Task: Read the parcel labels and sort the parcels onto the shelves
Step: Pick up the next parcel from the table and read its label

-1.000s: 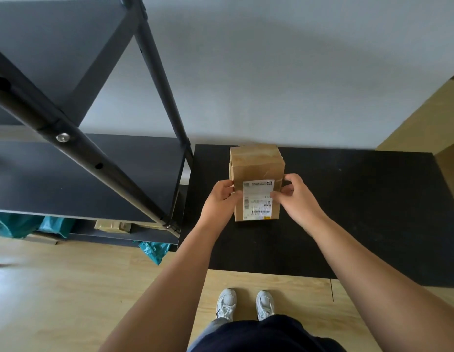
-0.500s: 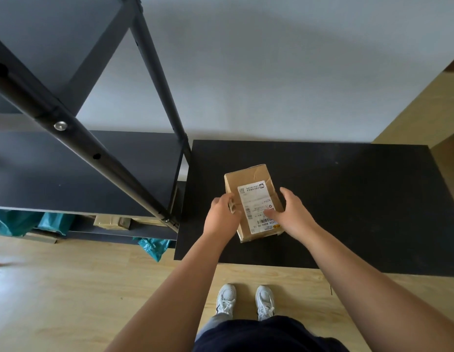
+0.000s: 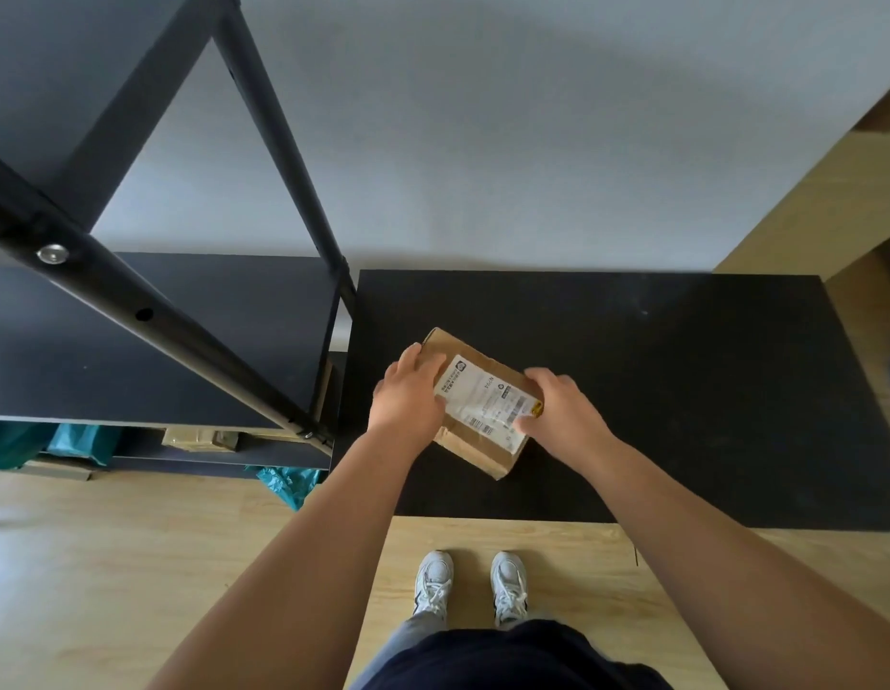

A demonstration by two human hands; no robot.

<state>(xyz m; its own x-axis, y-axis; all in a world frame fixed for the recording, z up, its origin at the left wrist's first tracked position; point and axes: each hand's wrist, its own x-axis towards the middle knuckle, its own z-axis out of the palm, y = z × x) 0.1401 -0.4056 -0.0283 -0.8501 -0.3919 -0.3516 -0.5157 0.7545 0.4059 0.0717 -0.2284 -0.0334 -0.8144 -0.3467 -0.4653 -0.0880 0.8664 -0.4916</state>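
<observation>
A brown cardboard parcel with a white shipping label on its top face is held over the black table, turned diagonally. My left hand grips its left end and my right hand grips its right end, thumb on the label. The black shelving unit stands directly to the left of the table, its middle shelf bare.
On the low shelf there is a brown parcel and teal bags, with another teal bag by the shelf's foot. A slanted black shelf post crosses the left foreground. My white shoes stand on the wood floor.
The parcel was upright with its label facing me; both hands tipped it label-up and rotated it clockwise into a diagonal position, closer to me.
</observation>
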